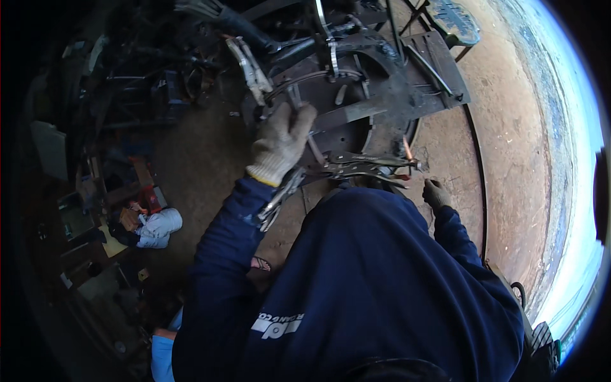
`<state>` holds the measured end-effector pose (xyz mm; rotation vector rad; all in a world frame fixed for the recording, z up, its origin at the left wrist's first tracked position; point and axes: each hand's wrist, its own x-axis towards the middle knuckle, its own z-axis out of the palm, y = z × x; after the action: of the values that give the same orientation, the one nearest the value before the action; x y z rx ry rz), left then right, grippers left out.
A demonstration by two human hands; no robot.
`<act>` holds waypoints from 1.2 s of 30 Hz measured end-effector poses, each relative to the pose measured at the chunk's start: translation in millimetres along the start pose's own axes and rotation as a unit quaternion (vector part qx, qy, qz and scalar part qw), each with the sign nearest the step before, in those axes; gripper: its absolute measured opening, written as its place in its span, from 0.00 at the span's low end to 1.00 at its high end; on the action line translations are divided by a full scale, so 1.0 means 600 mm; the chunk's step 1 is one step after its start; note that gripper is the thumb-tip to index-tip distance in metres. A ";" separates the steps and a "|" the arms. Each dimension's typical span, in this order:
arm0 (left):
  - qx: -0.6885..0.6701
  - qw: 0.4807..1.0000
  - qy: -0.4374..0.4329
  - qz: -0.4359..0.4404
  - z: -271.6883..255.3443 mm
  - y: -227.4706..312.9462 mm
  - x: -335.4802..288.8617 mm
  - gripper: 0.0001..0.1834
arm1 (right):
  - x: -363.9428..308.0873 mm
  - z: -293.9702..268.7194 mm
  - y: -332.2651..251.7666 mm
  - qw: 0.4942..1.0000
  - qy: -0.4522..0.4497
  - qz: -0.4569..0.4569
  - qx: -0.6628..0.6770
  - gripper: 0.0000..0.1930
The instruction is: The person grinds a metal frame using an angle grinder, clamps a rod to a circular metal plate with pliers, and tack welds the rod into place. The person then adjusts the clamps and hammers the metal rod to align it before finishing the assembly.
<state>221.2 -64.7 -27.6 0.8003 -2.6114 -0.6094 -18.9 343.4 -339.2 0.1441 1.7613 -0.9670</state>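
My left hand, in a pale knit work glove, closes around a narrow flat metal bar at the near left of a round dark metal frame. Locking pliers clamp the frame's rim just beyond that hand. Other locking pliers grip its near edge, and another pair hangs beside my left wrist. My right hand, in a darker glove, is closed to the right of the near pliers. What it holds, if anything, cannot be made out. A copper-coloured pointed piece stands close by.
A metal plate carrying a rod extends at the far right, near a worn stool. A black cable runs along the ground on the right. Another person in a light top is at the left, among stacked materials.
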 end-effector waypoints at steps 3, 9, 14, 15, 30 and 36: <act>-0.128 0.984 -0.009 -0.123 -0.010 0.027 0.005 0.17 | 0.038 -0.047 -0.047 0.993 0.063 -0.047 -0.088 0.26; -0.157 0.976 -0.015 -0.153 -0.012 0.021 -0.004 0.20 | 0.090 -0.066 -0.203 0.965 0.167 -0.195 0.049 0.22; -0.150 0.971 -0.079 -0.169 -0.027 0.018 0.017 0.20 | 0.129 -0.061 -0.296 0.975 0.139 -0.175 -0.011 0.26; -0.151 0.969 -0.089 -0.176 -0.028 0.016 0.016 0.20 | 0.136 -0.057 -0.307 0.977 0.120 -0.174 -0.009 0.26; -0.199 0.956 -0.084 -0.196 -0.019 0.008 0.001 0.16 | -0.059 0.175 -0.694 0.805 0.035 -0.571 -0.157 0.19; -0.287 0.942 -0.092 -0.151 -0.008 0.010 0.023 0.13 | -0.025 0.339 -0.824 0.587 -0.058 -0.657 -0.470 0.23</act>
<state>209.7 -70.0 -18.1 0.9776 -2.2654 -1.5079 -120.4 -114.5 -82.5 -2.1192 1.8512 -0.7164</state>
